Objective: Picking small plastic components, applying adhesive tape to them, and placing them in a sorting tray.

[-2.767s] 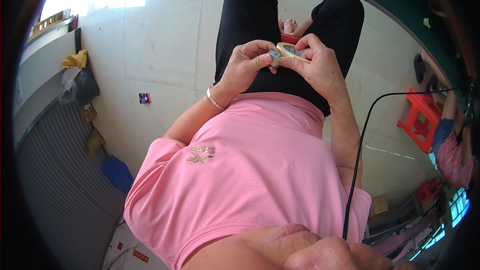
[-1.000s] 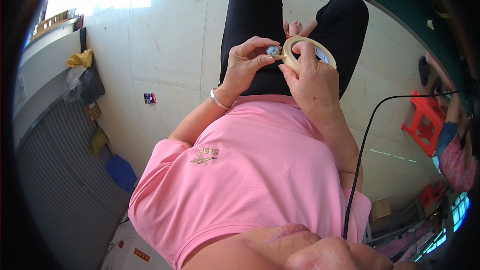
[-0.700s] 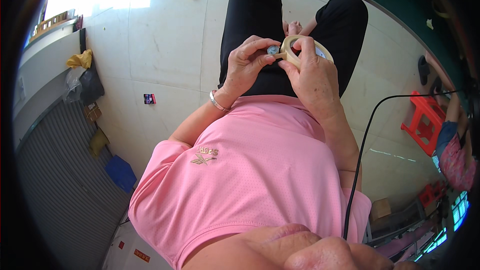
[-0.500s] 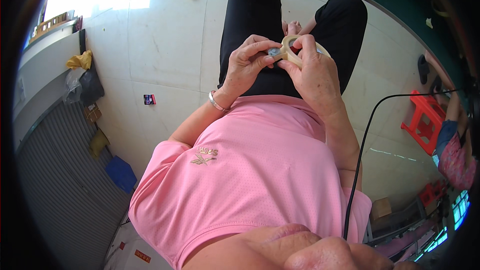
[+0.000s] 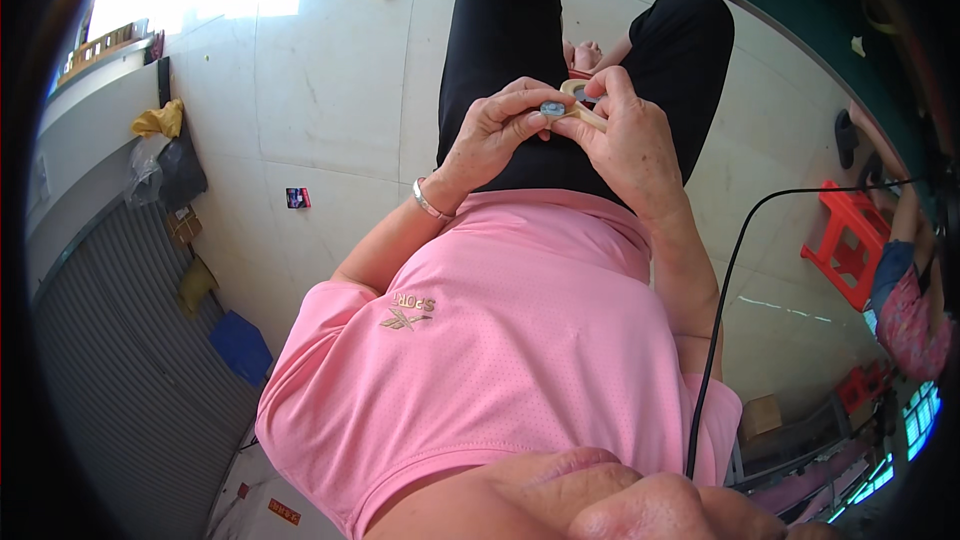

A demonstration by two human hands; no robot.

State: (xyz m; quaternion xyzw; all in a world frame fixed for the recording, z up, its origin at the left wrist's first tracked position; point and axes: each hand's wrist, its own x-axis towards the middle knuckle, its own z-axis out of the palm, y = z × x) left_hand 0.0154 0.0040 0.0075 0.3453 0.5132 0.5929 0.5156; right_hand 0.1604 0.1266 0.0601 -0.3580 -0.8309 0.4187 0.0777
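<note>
Above my lap, my left hand (image 5: pixel 498 128) is closed, its thumb and fingers pinching a small blue-grey piece (image 5: pixel 553 109). Close beside it, my right hand (image 5: pixel 632 140) grips a cream ring-shaped thing (image 5: pixel 592 119), perhaps a roll of tape, with fingers bent over the ring. The two hands nearly meet, and the blue-grey piece lies right against the ring's left side. Whether the piece and the ring are joined I cannot tell. Fingers hide much of the ring.
A green tabletop (image 5: pixel 810 20) edges the far side. At right stand a red plastic stool (image 5: pixel 848 245) and another person (image 5: pixel 910 290); a black cable (image 5: pixel 735 280) hangs near my right arm. Bags (image 5: pixel 170 160) lean at left. A small packet (image 5: pixel 298 198) lies on the floor.
The cream ring has tilted, so its opening shows narrower now. The blue-grey piece has shifted slightly right and down. Both hands keep their hold.
</note>
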